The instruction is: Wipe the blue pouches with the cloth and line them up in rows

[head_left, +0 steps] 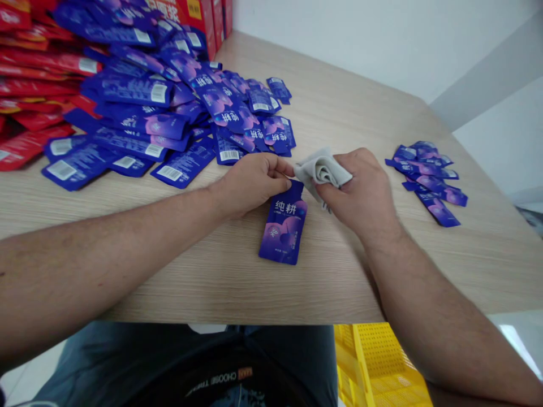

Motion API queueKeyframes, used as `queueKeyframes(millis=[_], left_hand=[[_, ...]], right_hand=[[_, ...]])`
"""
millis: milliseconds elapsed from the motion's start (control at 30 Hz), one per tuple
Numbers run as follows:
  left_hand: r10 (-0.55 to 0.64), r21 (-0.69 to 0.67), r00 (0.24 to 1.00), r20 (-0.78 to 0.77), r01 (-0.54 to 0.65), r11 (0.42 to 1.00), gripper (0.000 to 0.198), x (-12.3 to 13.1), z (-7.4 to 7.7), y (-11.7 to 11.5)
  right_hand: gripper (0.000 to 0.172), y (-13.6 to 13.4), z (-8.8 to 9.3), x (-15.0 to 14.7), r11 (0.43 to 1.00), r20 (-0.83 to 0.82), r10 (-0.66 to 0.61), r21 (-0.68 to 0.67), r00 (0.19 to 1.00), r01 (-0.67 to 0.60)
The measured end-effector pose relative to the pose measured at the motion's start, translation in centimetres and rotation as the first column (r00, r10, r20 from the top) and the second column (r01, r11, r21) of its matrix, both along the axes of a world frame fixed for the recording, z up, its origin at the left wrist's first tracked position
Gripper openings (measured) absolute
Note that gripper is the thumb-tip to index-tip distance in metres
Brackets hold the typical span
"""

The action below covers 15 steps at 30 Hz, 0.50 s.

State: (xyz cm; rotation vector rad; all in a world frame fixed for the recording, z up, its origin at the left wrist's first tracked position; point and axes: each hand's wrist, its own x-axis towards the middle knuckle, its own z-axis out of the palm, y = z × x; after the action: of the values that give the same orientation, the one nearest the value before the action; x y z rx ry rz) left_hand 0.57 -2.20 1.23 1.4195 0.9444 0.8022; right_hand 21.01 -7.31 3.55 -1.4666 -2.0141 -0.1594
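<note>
A blue-purple foil sachet (283,229) with Chinese lettering lies on the wooden table (220,271), its top end under my left hand (254,183). The fingers of that hand pinch the sachet's top edge. My right hand (356,192) grips a folded grey cloth (322,169), which touches the left hand's fingertips and sits just above the sachet's upper right corner.
A large heap of blue sachets (161,107) and red sachets (38,73) covers the table's far left. Red cartons (195,22) stand behind them. A small stack of blue sachets (426,181) lies to the right. A yellow plastic crate (377,362) sits below the table's near edge.
</note>
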Motion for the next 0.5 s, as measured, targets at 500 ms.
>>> queueKeyframes(millis=[500], left_hand=[[0.194,0.087,0.981,0.026,-0.195,0.977,0.02,0.3,-0.7,0.3]], right_hand=[[0.014,-1.7,0.6,-1.7,0.988,0.038,0.149,-0.053,0.988,-0.147]])
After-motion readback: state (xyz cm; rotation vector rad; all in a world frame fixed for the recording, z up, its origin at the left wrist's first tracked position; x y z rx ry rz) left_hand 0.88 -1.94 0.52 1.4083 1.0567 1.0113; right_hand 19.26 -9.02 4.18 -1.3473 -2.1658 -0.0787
